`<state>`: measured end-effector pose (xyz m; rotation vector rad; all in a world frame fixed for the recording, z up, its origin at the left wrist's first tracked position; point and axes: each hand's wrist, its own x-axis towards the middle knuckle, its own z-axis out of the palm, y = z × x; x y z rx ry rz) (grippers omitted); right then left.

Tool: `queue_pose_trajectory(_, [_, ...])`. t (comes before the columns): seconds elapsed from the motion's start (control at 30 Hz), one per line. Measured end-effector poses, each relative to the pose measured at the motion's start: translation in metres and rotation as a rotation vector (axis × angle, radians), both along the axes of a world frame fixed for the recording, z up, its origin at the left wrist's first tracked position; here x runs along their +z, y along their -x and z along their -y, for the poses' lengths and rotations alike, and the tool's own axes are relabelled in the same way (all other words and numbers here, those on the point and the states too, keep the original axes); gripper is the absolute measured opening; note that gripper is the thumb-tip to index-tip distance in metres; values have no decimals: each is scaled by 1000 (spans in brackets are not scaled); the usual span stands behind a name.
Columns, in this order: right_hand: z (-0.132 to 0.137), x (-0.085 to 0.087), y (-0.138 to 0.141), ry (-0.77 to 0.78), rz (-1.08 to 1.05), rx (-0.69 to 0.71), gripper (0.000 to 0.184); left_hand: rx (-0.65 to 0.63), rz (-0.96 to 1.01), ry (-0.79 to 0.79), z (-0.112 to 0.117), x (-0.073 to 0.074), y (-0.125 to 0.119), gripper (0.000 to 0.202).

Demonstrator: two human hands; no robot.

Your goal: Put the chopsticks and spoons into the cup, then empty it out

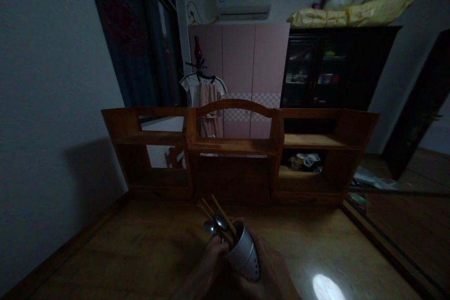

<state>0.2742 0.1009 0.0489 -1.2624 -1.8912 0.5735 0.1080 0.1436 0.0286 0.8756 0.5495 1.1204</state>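
Note:
A grey metal utensil holder (pixel 243 254) with small holes near its base is tilted in front of me, its mouth toward the upper left. My right hand (pixel 269 260) is wrapped around its right side and lower end. Out of the mouth lean several wooden chopsticks (pixel 222 211) and two metal spoons (pixel 220 221), bowls outward. My left hand (pixel 213 255) is closed at the left of the rim, around the lower part of the spoons and chopsticks; some of its fingers are hidden. Both hands are above a wooden surface (pixel 151 243).
Across the far side stands a wooden shelf unit (pixel 234 145) with open compartments. A pale wall (pixel 52 126) borders the left, and a raised wooden edge (pixel 379 243) runs along the right. A bright light patch (pixel 327 287) lies at lower right. Beyond are pink wardrobes (pixel 239 61) and a dark cabinet (pixel 362 70).

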Motion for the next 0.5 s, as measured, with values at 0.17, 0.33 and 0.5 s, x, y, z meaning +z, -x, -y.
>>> queue_pose_trajectory(0.17, [-1,-7,-4,-54,64,26,85,40,-178,-80,-6,-10,3,44])
queue_pose_trajectory(0.33, [-1,-12,-7,-62,106,25,85,100,-294,-137,-11,-18,4,40])
queue_pose_trajectory(0.5, [-3,-16,-7,-49,157,16,86,106,-227,-116,-10,-12,6,41])
